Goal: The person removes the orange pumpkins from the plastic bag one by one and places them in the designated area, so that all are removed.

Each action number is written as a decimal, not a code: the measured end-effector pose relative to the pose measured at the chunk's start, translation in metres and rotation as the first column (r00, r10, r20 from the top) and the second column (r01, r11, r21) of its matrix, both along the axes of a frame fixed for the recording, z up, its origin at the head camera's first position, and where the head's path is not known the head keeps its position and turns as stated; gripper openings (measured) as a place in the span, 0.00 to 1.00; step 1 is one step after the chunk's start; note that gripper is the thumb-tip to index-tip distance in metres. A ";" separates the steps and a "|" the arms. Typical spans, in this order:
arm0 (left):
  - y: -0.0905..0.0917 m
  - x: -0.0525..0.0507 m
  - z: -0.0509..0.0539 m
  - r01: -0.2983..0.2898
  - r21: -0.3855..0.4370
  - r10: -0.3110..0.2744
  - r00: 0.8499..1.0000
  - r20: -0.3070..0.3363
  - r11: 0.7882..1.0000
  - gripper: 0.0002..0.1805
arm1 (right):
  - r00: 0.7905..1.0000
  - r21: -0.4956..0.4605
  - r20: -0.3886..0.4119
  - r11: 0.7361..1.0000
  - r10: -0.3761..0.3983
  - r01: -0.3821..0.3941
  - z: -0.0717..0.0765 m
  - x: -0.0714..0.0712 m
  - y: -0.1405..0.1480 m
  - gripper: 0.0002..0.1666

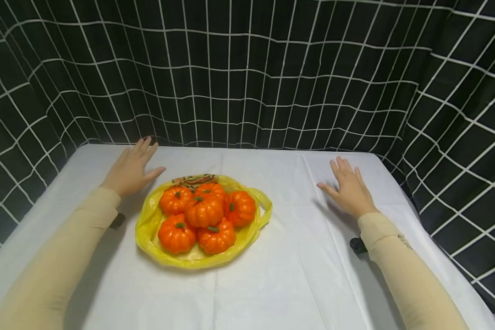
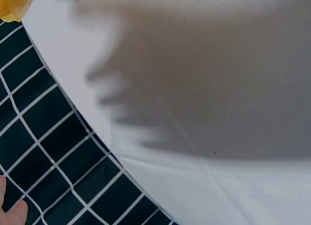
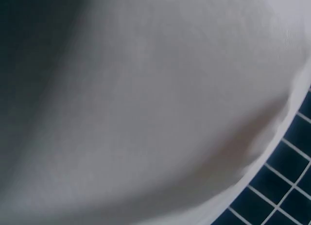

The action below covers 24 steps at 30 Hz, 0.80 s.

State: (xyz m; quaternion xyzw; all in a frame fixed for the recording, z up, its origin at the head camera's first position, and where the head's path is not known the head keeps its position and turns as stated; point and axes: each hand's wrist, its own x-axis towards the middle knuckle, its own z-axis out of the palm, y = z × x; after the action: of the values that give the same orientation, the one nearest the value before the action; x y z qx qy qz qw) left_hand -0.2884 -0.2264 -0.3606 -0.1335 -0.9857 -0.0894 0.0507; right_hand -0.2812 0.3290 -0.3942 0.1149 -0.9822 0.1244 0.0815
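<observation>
Pumpkins, orange and 6 in visible number, are contained in an open yellow bag left of centre in the head view, on a white tablecloth. The left hand is positioned near the bag's upper left edge, the right hand at frame right; both are released, fingers extended, nothing grasped. The upper frame is filled by a white-gridded dark backdrop.

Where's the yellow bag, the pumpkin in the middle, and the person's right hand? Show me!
Yellow bag (image 1: 189,263), head view: on its near rim.
Middle pumpkin (image 1: 204,213), head view: on its orange front.
Right hand (image 1: 351,193), head view: on the back of it.
</observation>
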 end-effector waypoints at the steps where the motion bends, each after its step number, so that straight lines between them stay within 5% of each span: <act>1: 0.000 0.001 0.000 -0.002 0.000 0.002 1.000 0.002 1.000 0.43 | 1.000 0.002 0.003 1.000 0.001 -0.001 0.000 0.001 -0.001 0.54; 24: -0.001 0.013 0.000 0.053 -0.004 -0.053 0.999 -0.012 0.999 0.43 | 0.997 0.016 -0.003 0.997 0.080 -0.080 0.001 0.024 -0.014 0.53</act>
State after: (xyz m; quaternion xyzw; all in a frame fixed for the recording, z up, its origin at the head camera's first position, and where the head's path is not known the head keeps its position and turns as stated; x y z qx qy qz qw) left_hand -0.2752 -0.2276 -0.3602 -0.1602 -0.9816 -0.0883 0.0542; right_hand -0.2570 0.3148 -0.3933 0.1550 -0.9776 0.1194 0.0773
